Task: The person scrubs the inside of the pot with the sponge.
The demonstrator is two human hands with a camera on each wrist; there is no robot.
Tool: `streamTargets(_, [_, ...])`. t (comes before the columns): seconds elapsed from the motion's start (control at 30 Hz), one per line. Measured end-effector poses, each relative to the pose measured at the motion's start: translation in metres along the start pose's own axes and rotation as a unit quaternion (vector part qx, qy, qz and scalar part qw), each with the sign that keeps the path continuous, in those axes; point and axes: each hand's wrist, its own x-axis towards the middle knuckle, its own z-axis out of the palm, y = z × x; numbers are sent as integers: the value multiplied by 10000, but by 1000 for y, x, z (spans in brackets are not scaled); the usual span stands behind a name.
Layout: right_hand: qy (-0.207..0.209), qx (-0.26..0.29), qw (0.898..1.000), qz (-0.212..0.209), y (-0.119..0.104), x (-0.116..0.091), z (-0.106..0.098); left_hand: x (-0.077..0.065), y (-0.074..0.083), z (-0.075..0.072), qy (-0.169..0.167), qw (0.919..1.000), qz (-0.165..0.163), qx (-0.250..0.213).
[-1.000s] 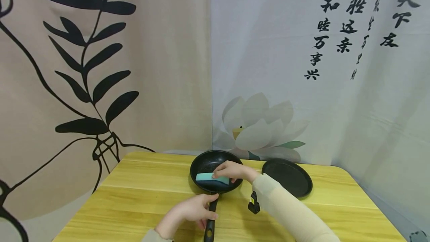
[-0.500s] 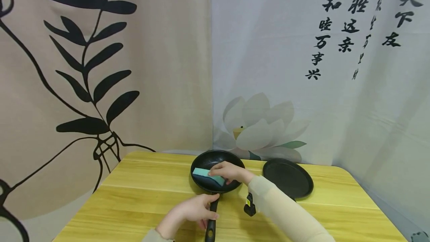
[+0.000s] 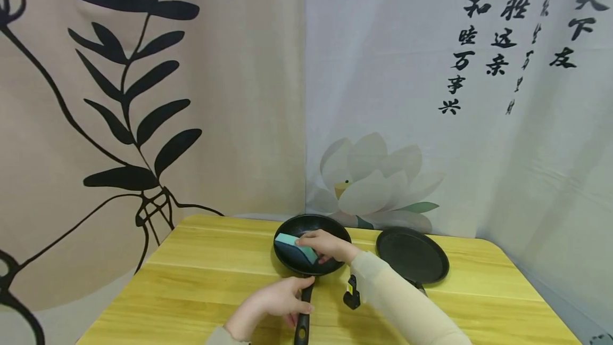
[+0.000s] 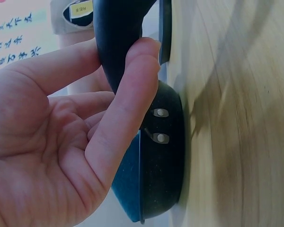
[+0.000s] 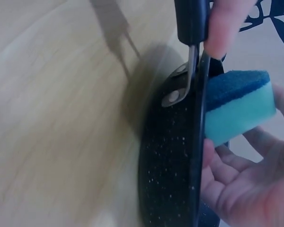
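Observation:
A black frying pan stands on the table, its handle toward the person. My left hand grips the handle; in the left wrist view, that hand's fingers lie on both sides of the handle. Inside the pan, my right hand holds a light-green sponge with a dark scouring layer. The sponge lies slanted in the head view, its dark side facing the person. In the right wrist view, the sponge rises above the speckled pan's rim, with fingers beneath and behind it.
A flat round black pan lies to the right, its handle mostly behind the right forearm. A black device is strapped at the right wrist. The wooden table reaches back to a printed curtain.
My right hand has slid the sponge left and slightly away across the pan, turning it to a steeper slant. My left hand keeps its hold on the handle.

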Motion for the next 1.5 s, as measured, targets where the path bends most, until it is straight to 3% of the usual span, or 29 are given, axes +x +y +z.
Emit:
streamTargets(0.57, [546, -179, 9983, 37, 2, 16, 10, 1, -2, -2, -95, 9999, -44, -21])
streamTargets(0.83, [717, -738, 9946, -159, 3, 21, 11, 2, -2, -2, -106, 9999, -3, -30])
streamTargets(1.2, [1014, -2063, 9689, -915, 2, 29, 13, 1, -2, -3, -122, 9999, -12, -48])
streamTargets(1.5, [1165, -2549, 9566, -795, 1, 28, 14, 0, 0, -1, -84, 10000, -18, -48])
